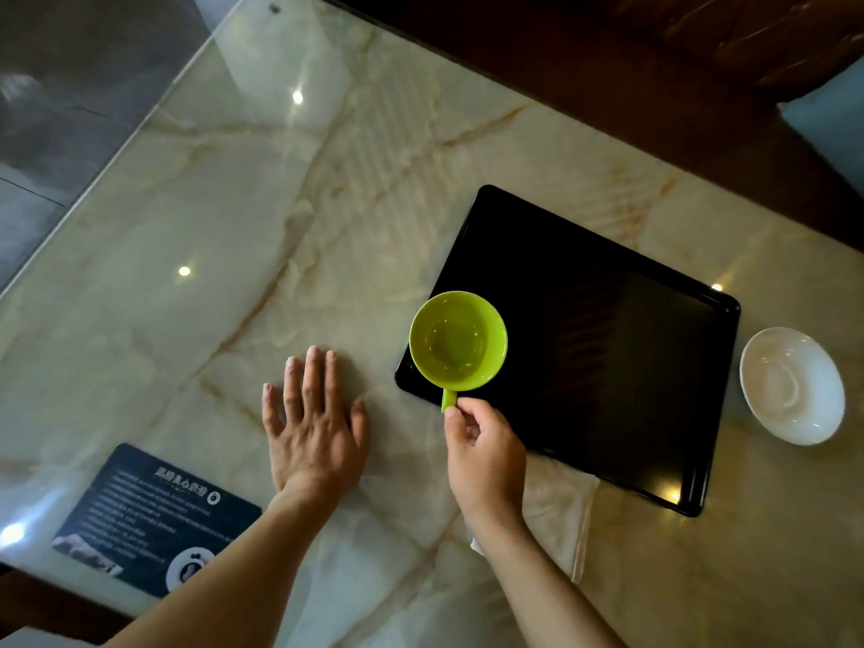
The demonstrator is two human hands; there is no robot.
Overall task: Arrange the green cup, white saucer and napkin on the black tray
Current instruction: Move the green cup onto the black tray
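The green cup (458, 341) is upright and empty over the near left corner of the black tray (608, 348); I cannot tell whether it rests on the tray or hangs just above. My right hand (484, 449) pinches its handle from the near side. Flat on the marble, left of the tray, lies my left hand (314, 423) with fingers spread and nothing in it. The white saucer (792, 385) sits on the table just right of the tray. A folded cream napkin (558, 512) lies in front of the tray, partly hidden under my right forearm.
A dark printed card (149, 516) lies under the glass top near the table's front left edge. The marble table (234, 226) stretches left and back from the tray. Dark wooden furniture (701, 39) stands beyond the far edge.
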